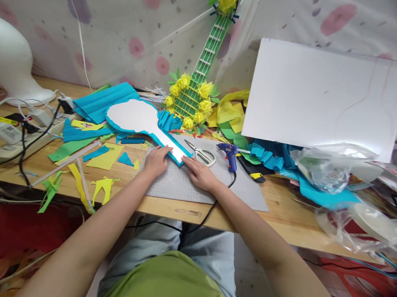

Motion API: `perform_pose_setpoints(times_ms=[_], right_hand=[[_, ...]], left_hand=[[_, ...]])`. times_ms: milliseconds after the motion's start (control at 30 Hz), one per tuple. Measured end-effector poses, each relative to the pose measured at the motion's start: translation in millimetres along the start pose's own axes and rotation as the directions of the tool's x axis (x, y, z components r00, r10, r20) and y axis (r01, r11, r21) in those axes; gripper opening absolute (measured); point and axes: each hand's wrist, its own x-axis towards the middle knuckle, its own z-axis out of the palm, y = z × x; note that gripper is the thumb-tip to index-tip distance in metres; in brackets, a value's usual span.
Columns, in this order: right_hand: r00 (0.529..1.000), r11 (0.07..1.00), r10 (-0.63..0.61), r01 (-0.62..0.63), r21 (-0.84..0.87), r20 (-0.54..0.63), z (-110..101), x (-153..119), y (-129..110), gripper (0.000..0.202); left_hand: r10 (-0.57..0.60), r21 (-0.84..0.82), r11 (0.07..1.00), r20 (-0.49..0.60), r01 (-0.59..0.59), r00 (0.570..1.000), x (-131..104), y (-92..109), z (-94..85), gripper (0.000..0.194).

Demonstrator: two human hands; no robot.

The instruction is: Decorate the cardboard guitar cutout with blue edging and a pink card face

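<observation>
A white guitar-shaped board (133,115) edged with blue paper lies on the table, its neck reaching over a grey cutting mat (170,182). My left hand (157,160) rests on the left edge of the neck, fingers pressed together against it. At the neck's end, my right hand (199,171) touches the right edge with its fingers stretched out. White-handled scissors (203,156) lie just beyond my right hand. To their right is a blue glue gun (230,155) with a white glue stick.
A green paper guitar (202,69) with yellow flowers leans at the back. A power strip (25,144) and foam head (13,59) stand left. Paper scraps (106,156) lie left; a white sheet (307,96) and plastic-wrapped items (337,169) are right. The glue gun's cord crosses the front edge.
</observation>
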Motion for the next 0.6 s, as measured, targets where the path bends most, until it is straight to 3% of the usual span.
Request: perform_pose_setpoints(times_ms=[200,433,600], right_hand=[[0.979,0.983,0.176,-0.18,-0.039,-0.099,2.7,-1.9,6.6,0.052],[0.985,0.982,0.166,-0.17,-0.085,-0.046,10.4,3.6,10.1,0.048],[0.987,0.986,0.143,-0.149,-0.077,-0.077,5.7,0.4,3.6,0.05]], left_hand=[[-0.022,-0.004,1.0,0.013,0.022,1.0,0.2,0.0,-0.9,0.057],[-0.011,0.004,1.0,0.017,0.011,1.0,0.8,-0.8,0.3,0.055],[0.005,-0.015,1.0,0.0,-0.005,1.0,0.3,-1.3,0.1,0.055]])
